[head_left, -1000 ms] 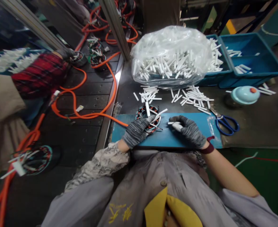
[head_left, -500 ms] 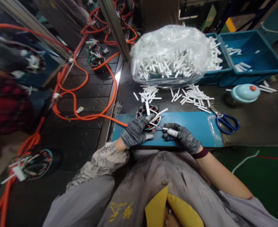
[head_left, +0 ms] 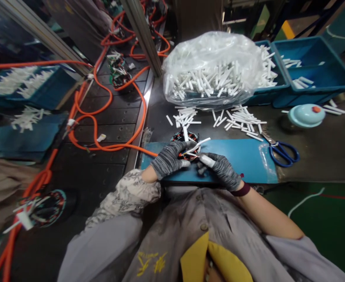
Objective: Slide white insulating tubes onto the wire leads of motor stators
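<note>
A ring-shaped motor stator (head_left: 176, 136) with dark windings and orange lacing sits on a blue mat (head_left: 237, 156). Several white sleeves (head_left: 203, 142) stick out from its wire leads. My left hand (head_left: 169, 158), in a grey knitted glove, is closed on the stator's left and near side. My right hand (head_left: 221, 168), gloved with white wrapping on a digit, pinches a thin white tube at the stator's right edge; the fingers hide most of it.
Loose white tubes (head_left: 242, 119) lie behind the mat, before a clear plastic bag (head_left: 213, 70) full of them. Blue bins (head_left: 322, 90), scissors (head_left: 284, 154) and a light-blue lidded container (head_left: 306, 115) stand right. Orange hose (head_left: 113, 147) and another stator (head_left: 55, 205) are left.
My right hand has moved left, up to the stator, bringing the thin white tube to a wire lead. My left hand stays on the stator. A co-worker's gloved hand at far left has gone from view.
</note>
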The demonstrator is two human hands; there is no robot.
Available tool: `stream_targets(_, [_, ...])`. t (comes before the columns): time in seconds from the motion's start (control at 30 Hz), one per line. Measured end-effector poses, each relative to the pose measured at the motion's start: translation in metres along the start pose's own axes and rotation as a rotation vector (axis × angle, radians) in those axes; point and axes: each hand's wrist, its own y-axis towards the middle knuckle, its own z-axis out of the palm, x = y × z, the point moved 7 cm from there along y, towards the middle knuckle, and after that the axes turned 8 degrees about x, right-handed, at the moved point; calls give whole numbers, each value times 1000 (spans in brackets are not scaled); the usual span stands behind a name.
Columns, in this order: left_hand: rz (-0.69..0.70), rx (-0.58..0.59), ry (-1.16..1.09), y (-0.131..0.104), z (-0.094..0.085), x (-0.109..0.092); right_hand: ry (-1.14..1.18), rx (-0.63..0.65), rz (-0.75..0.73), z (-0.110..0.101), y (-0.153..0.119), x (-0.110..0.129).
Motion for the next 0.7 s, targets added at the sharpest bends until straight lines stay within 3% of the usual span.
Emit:
stream_targets(0.17, [-176, -90, -93, 8, -1, 1, -158, -12, 24, 2, 6, 14])
stream_targets(0.3, [-199, -170, -133, 7, 4, 1, -332, -57, 26, -4, 10, 13])
stream_targets(0.5, [-172, -184, -171, 2, 10, 2, -783, -204, -161, -6, -4, 15])
stream_targets(0.63, [-180, -179, -169, 1, 8, 3, -1055, -340, -406, -4, -22, 19])
stream_targets(0.7, [-183, -176, -163, 1, 8, 3, -1119, -363, -434, -2, -23, 19])
